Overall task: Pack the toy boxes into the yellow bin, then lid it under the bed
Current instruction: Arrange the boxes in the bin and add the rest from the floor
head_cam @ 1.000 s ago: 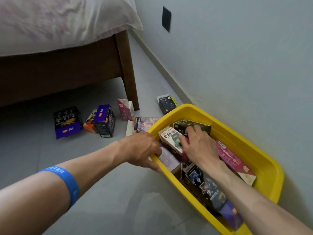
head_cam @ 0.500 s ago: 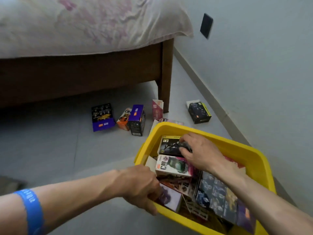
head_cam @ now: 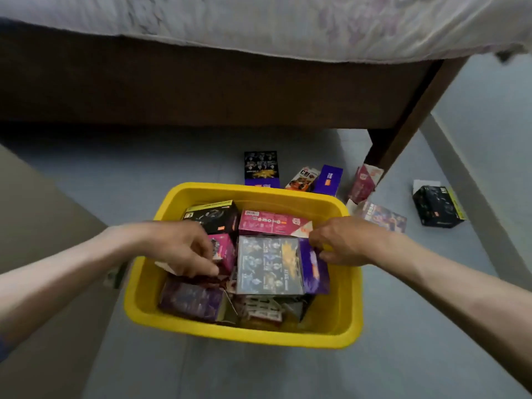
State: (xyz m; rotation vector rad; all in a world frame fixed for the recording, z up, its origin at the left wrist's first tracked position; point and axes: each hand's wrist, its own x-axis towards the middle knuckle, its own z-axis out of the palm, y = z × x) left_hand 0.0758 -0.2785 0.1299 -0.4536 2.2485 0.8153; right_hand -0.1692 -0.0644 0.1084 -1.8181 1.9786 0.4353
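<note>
Head view: we looked down at the wooden bed frame with pale floral bedding [head_cam: 259, 27] across the top, grey floor below it.
Yellow plastic bin [head_cam: 230, 332]: it sat on the floor in front of the bed, not under it, with no lid in sight.
Packed so far: several toy boxes filled the bin, among them a large grey-and-purple box [head_cam: 269, 266], a long pink box [head_cam: 270, 223] and a black box [head_cam: 210, 216].
Left to pack: six boxes, by our count, lay beyond the bin near the bed leg, including a black-and-purple box [head_cam: 261, 168] and a black-and-yellow box [head_cam: 437, 205].
Left hand [head_cam: 184, 249]: fingers curled down onto a small magenta box [head_cam: 223, 251] inside the bin; whether they pinched it, we could not tell.
Right hand [head_cam: 342, 243]: fingers bent at the large box's purple side, apparently touching it.
Progress: we judged packing partly done; lidding and stowing remained.
</note>
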